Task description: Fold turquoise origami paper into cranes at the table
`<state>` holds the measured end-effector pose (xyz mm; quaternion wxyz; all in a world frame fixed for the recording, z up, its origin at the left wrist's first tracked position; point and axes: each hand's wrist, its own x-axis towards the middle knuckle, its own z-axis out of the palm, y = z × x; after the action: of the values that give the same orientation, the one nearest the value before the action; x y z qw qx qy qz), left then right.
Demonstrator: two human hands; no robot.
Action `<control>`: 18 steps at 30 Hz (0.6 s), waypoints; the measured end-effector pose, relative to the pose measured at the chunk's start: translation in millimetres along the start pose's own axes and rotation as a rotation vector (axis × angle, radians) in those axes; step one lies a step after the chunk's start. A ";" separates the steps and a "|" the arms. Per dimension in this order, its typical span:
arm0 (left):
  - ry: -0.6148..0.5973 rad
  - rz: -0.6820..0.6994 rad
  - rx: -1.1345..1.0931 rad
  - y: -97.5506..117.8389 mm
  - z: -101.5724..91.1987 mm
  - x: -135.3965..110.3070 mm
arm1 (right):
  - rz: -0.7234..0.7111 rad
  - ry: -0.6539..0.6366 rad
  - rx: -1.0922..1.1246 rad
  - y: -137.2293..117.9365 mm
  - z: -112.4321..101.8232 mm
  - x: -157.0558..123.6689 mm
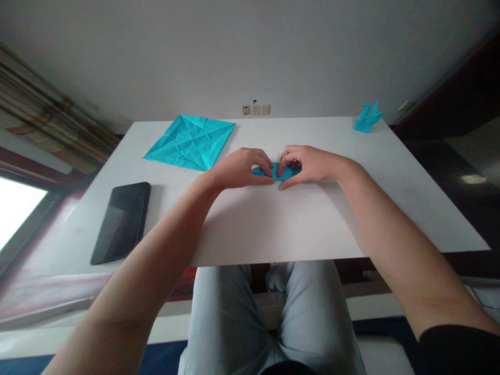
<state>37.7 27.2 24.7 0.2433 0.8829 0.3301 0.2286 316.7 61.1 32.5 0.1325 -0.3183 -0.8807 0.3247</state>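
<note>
Left hand [242,169], right hand [312,165] clamped on folded blue paper strip [282,172] between them, on white table [312,221].

Readable text — none at all

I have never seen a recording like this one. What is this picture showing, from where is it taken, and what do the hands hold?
There is no machine here, only a person working with bare hands. The picture comes from a camera worn on the person's head, looking forward and down, so the arms enter from the bottom. The left hand and the right hand together hold a narrow folded blue paper. On the white table lie a creased blue paper sheet, a black tablet and a small folded blue paper figure.
</note>
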 end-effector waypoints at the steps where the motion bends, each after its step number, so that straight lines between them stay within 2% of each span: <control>1: 0.006 -0.002 0.000 -0.2 0.3 0.2 | -0.002 -0.002 0.004 0.9 -0.1 0.5; 7: 0.033 -0.046 0.016 -3.4 4.6 1.8 | -0.009 0.003 0.010 8.4 0.9 4.3; 13: 0.145 -0.180 0.067 -12.0 10.7 1.2 | 0.023 0.069 0.005 10.2 3.4 4.4; 18: 0.098 -0.151 0.078 -11.3 10.4 0.7 | 0.001 0.062 0.004 8.4 3.8 2.8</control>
<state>38.8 32.3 10.2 0.2089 0.8520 0.4161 0.2395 316.9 66.0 24.2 0.1602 -0.3282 -0.8754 0.3167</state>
